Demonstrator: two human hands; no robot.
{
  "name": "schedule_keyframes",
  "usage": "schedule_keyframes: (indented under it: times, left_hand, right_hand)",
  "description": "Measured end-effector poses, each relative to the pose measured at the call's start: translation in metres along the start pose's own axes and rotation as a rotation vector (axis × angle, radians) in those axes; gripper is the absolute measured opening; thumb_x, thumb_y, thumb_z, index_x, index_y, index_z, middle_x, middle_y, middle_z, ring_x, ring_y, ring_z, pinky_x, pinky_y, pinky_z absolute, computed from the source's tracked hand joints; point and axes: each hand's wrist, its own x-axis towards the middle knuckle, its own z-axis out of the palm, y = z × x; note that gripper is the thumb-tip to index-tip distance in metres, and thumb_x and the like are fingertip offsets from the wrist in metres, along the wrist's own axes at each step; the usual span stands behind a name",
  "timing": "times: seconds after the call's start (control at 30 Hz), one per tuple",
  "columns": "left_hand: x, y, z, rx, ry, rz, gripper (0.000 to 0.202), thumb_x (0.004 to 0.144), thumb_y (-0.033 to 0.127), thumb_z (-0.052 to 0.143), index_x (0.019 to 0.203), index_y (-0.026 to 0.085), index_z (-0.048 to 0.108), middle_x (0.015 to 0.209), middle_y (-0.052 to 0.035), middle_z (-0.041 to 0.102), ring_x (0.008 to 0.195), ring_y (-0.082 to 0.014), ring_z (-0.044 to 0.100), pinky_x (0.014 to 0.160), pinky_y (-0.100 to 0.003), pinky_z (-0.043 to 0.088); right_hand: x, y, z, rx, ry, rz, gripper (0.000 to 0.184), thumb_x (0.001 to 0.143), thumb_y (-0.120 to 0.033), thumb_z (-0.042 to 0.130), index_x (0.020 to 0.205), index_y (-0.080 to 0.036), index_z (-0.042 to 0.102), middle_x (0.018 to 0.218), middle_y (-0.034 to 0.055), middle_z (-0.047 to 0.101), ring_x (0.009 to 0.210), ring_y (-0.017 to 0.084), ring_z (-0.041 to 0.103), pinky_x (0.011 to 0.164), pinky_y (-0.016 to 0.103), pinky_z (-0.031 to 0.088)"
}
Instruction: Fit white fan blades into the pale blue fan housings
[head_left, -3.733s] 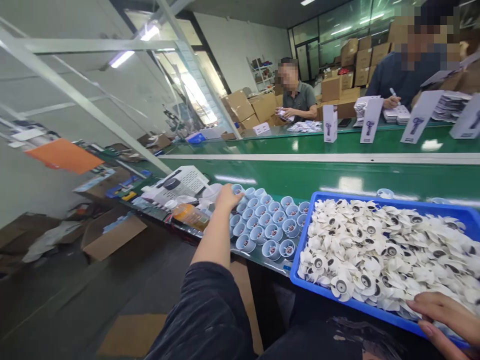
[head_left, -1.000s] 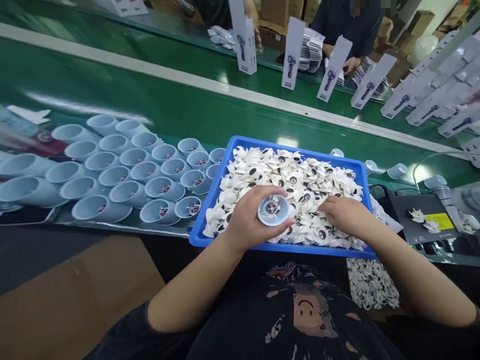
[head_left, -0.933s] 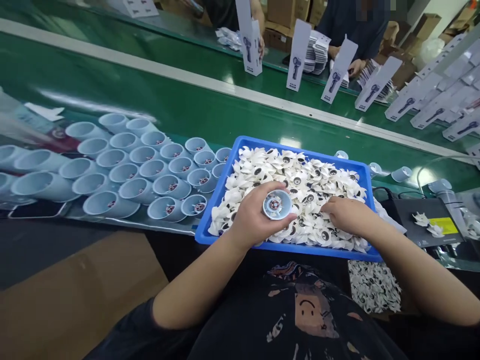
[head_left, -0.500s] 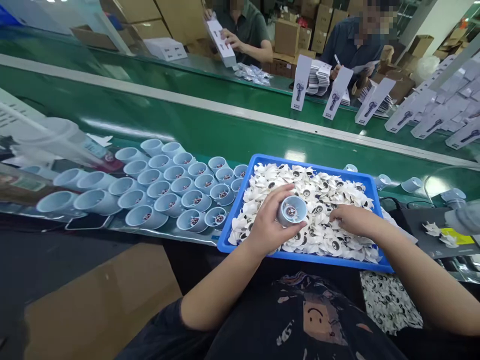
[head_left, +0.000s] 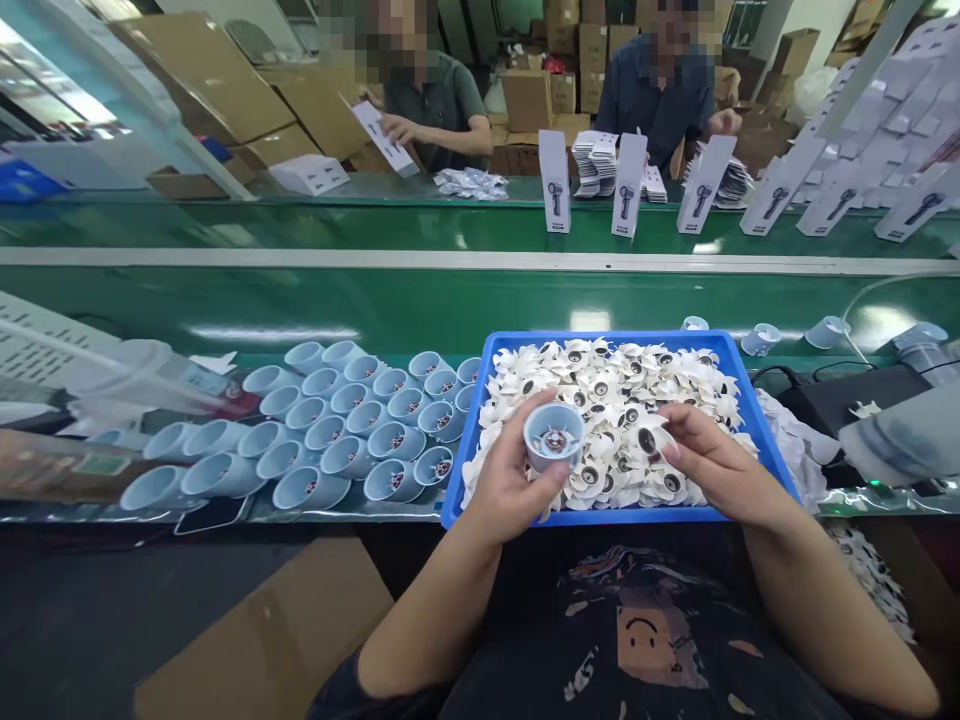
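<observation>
Cradling a light-blue cup (head_left: 537,432), the left hand (head_left: 504,488) curls round its left wall with the thumb across the near side; the cup's mouth faces up toward the wearer, so its long axis runs away beneath the rim. The right hand (head_left: 726,468) pinches one white fan blade (head_left: 658,438) between thumb and fingertips, closed with no slack showing; this piece sits directly right of the cup, a clear gap between them, both above the blue tray (head_left: 607,517), and its dark hub shows on the cup's side.
</observation>
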Motion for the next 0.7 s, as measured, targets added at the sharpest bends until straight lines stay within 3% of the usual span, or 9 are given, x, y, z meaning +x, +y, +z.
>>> schedule_keyframes:
  times: [0.1,0.2,0.27,0.37,0.47,0.53,0.63,0.7]
  left_hand:
    - [0.000,0.018,-0.001,0.290,-0.171,0.045,0.061,0.078,0.044,0.076,0.133,0.026,0.055,0.126,-0.0105,0.064,0.115,-0.0297,0.062,0.100,-0.047,0.051]
    - [0.001,0.029,0.005,0.435,-0.236,0.171,0.058,0.079,0.044,0.076,0.129,0.023,0.056,0.125,-0.0105,0.067,0.114,-0.0285,0.064,0.099,-0.046,0.053]
    - [0.000,0.031,0.011,0.495,-0.224,0.247,0.052,0.084,0.039,0.071,0.130,0.020,0.054,0.122,-0.0110,0.069,0.109,-0.0259,0.067,0.095,-0.042,0.056]
    - [-0.004,0.030,0.020,0.611,-0.132,0.340,0.041,0.089,0.027,0.061,0.128,0.019,0.053,0.114,-0.0093,0.072,0.105,-0.0231,0.069,0.094,-0.039,0.058]
    - [-0.011,0.028,0.031,0.662,-0.024,0.362,0.040,0.088,0.020,0.057,0.128,0.018,0.053,0.112,-0.0093,0.073,0.104,-0.0228,0.070,0.095,-0.039,0.058]
    - [-0.015,0.029,0.035,0.640,-0.026,0.360,0.041,0.088,0.020,0.056,0.128,0.017,0.053,0.110,-0.0092,0.073,0.101,-0.0218,0.070,0.094,-0.038,0.058]
    - [-0.008,0.031,0.023,0.633,-0.147,0.386,0.043,0.090,0.032,0.060,0.130,0.017,0.053,0.118,-0.0111,0.069,0.109,-0.0227,0.066,0.098,-0.039,0.055]
    - [0.012,0.027,0.000,0.746,-0.180,0.309,0.052,0.083,0.048,0.069,0.127,0.022,0.058,0.128,-0.0123,0.062,0.118,-0.0284,0.060,0.102,-0.047,0.052]
  right_hand:
    - [-0.007,-0.016,0.010,0.224,0.023,-0.102,0.026,0.103,-0.030,0.019,0.126,-0.021,0.029,0.105,0.0090,0.060,0.081,0.016,0.064,0.067,0.027,0.054]
    - [-0.006,-0.031,0.010,0.221,0.063,-0.169,0.022,0.103,-0.028,0.039,0.123,-0.023,0.045,0.109,0.0070,0.059,0.092,0.018,0.061,0.077,0.030,0.053]
    - [-0.002,-0.039,0.010,0.047,0.085,-0.223,0.019,0.099,-0.018,0.050,0.116,-0.022,0.056,0.107,0.0061,0.058,0.097,0.020,0.058,0.083,0.035,0.050]
    - [0.007,-0.044,0.016,-0.158,0.099,-0.270,0.018,0.089,-0.008,0.062,0.104,-0.018,0.065,0.097,0.0058,0.056,0.087,0.021,0.056,0.076,0.035,0.048]
    - [0.015,-0.039,0.027,-0.081,0.101,-0.271,0.020,0.078,0.002,0.070,0.086,-0.017,0.066,0.086,0.0019,0.050,0.078,0.017,0.054,0.068,0.029,0.046]
    - [0.015,-0.032,0.032,-0.016,0.107,-0.275,0.020,0.079,0.002,0.067,0.079,-0.017,0.064,0.082,0.0006,0.047,0.074,0.015,0.054,0.066,0.027,0.046]
    - [0.001,-0.020,0.028,0.003,0.197,-0.336,0.016,0.091,-0.011,0.059,0.100,-0.023,0.067,0.099,0.0042,0.051,0.087,0.018,0.056,0.073,0.029,0.049]
    - [-0.016,-0.012,0.019,-0.027,0.289,-0.383,0.024,0.098,-0.019,0.053,0.119,-0.027,0.062,0.118,0.0060,0.049,0.104,0.019,0.055,0.084,0.030,0.049]
